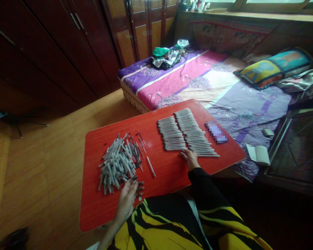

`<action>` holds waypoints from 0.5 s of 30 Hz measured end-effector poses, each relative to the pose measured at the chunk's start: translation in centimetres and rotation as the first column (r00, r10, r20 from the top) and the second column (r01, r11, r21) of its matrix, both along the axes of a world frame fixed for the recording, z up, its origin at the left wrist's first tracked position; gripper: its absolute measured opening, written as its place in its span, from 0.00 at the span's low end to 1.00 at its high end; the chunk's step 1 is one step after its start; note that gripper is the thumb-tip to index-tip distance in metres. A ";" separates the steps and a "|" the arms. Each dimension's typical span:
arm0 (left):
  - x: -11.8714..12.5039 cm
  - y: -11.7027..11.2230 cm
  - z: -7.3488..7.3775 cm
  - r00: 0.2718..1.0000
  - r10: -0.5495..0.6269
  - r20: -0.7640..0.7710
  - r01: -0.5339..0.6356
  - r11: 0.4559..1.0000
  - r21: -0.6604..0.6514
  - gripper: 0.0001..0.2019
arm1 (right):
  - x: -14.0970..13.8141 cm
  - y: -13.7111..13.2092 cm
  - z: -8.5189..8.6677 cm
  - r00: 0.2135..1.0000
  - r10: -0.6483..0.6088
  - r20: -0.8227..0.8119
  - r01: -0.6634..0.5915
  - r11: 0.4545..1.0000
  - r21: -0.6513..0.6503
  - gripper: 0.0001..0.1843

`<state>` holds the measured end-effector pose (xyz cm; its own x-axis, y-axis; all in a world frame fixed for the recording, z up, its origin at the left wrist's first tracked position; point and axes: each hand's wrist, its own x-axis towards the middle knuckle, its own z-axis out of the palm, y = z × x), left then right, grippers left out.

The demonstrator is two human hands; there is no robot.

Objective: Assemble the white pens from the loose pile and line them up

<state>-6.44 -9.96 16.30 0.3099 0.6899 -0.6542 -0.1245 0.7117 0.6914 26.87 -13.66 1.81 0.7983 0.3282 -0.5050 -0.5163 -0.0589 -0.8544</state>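
Observation:
A low red table (167,173) stands in front of me. A loose heap of grey pen barrels and thin dark refills (118,161) lies on its left half. Two neat rows of assembled pens (186,132) lie on its right half. My left hand (127,199) rests at the near edge of the heap, with its fingers curled around a few dark refills. My right hand (189,158) lies flat at the near end of the rows, fingers stretched out and touching a pen there. A single pen (150,166) lies alone between heap and rows.
A blurred flat object (216,132) lies at the table's right side. Behind the table is a mattress with a purple and pink cover (187,78), a pillow (273,67) and bundled clothes (165,57). Dark wooden wardrobes (67,45) line the left. A small booklet (259,153) lies right.

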 end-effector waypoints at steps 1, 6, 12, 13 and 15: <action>0.1 0.0 0.0 1.000 0.001 -0.002 -0.001 1.000 0.000 0.27 | -0.3 0.1 -0.1 1.000 -0.023 0.002 0.023 1.000 0.008 0.11; 0.2 0.0 0.4 1.000 -0.002 0.001 0.002 1.000 0.005 0.26 | -1.4 0.5 -0.5 0.994 -0.108 0.014 0.108 0.994 -0.005 0.18; -0.4 0.4 1.1 1.000 0.030 0.001 -0.030 0.999 0.014 0.24 | -1.9 0.8 -1.0 0.986 -0.155 0.059 0.158 0.986 -0.050 0.20; -0.6 0.5 1.2 0.999 0.035 0.002 -0.036 0.999 0.020 0.23 | -1.9 0.8 -1.0 0.986 -0.153 0.071 0.157 0.986 -0.059 0.20; -1.0 0.7 1.4 0.999 0.053 0.001 -0.053 0.998 0.037 0.22 | -2.2 0.6 -0.8 0.985 -0.137 0.105 0.145 0.987 -0.075 0.20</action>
